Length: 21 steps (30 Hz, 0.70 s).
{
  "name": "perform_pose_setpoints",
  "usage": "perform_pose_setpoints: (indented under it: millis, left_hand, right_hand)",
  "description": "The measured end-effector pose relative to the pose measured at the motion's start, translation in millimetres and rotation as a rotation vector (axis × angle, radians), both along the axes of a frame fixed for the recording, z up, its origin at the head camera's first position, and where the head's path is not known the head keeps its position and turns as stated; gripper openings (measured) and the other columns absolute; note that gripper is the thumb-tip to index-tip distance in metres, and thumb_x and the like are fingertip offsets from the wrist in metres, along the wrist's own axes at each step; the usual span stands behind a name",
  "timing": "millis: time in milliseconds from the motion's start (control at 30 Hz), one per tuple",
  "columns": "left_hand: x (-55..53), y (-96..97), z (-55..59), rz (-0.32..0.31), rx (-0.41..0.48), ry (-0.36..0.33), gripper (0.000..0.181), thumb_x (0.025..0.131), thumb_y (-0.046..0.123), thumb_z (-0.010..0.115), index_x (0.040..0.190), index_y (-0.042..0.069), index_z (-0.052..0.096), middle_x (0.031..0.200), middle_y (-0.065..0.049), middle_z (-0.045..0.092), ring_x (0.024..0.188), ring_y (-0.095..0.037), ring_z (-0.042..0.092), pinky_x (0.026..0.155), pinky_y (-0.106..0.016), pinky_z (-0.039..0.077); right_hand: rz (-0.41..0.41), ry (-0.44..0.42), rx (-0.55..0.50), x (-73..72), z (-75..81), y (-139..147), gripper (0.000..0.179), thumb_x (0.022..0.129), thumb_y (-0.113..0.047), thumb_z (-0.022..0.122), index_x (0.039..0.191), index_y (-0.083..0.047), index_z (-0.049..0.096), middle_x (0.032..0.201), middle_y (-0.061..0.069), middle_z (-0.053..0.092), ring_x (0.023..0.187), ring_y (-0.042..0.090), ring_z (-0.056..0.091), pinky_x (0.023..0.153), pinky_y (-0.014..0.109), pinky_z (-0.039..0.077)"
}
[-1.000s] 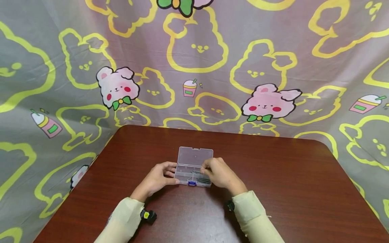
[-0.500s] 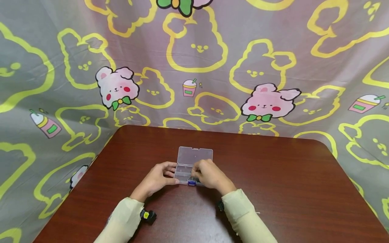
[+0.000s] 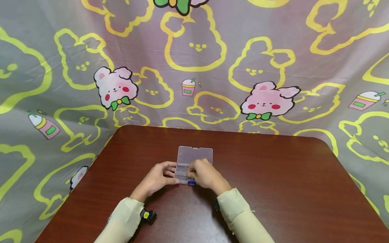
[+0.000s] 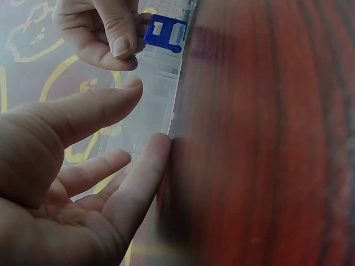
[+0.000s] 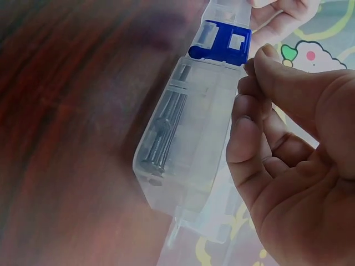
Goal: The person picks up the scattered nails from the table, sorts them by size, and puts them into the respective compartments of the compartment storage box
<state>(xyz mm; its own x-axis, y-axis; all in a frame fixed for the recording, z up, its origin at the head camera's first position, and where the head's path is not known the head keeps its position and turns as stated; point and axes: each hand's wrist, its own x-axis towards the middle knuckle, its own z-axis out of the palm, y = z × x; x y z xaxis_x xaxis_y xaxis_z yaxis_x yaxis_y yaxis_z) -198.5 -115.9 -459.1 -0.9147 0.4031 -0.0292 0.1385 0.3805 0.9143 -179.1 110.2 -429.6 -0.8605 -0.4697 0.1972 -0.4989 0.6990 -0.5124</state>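
Observation:
A clear plastic compartment box (image 3: 181, 174) with a blue latch (image 3: 191, 182) lies on the table, its lid (image 3: 189, 155) raised at the back. At the box's left end, my left hand (image 3: 158, 176) holds it, thumb at the front corner and fingers along the side. My right hand (image 3: 205, 172) reaches over the middle compartments with thumb and fingertips together. In the right wrist view, the right fingertips (image 5: 252, 72) are beside the blue latch; I cannot tell whether something small is between them. Several dark metal screws (image 5: 163, 130) lie in the right front compartment.
The dark red-brown wooden table (image 3: 273, 175) spreads around the box on all sides. Behind and at the sides hangs a grey cloth (image 3: 209, 81) printed with yellow outlines and rabbit faces. Each wrist carries a small black camera (image 3: 148, 216).
My right hand has moved left, from the box's right compartments to its middle, its fingers staying bunched together. The left hand and the box have kept their places.

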Motion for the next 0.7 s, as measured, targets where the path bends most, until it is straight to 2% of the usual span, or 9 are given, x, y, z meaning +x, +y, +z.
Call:
perform_pose_setpoints:
  millis: [233,467,700]
  left_hand:
    - [-0.1,1.6,-0.7,0.008,-0.001,-0.006,0.060,0.077,0.004,0.087,0.131,0.000,0.061,0.108,-0.010,0.068,0.095,-0.023,0.065,0.080,-0.034,0.054]
    - [0.6,2.0,-0.4,0.011,0.004,-0.006,0.060,0.077,0.003,0.087,0.131,-0.001,0.061,0.108,-0.011,0.068,0.095,-0.024,0.066,0.080,-0.035,0.055]
    - [0.3,0.8,-0.1,0.000,0.005,0.006,0.061,0.077,0.005,0.088,0.131,-0.002,0.061,0.108,-0.012,0.068,0.096,-0.024,0.066,0.080,-0.034,0.054]
  right_hand:
    - [0.000,0.021,0.011,2.0,1.5,4.0,0.013,0.091,-0.009,0.075,0.080,-0.015,0.077,0.076,-0.012,0.067,0.071,0.004,0.057,0.068,0.026,0.050]
    - [-0.020,0.063,-0.009,8.7,4.7,22.5,0.013,0.090,-0.011,0.076,0.078,-0.016,0.074,0.074,-0.010,0.064,0.071,0.006,0.057,0.068,0.029,0.050]
    - [-0.013,0.028,-0.018,18.9,11.3,50.5,0.013,0.089,-0.007,0.076,0.078,-0.015,0.075,0.070,-0.012,0.062,0.066,0.004,0.053,0.063,0.026,0.047]
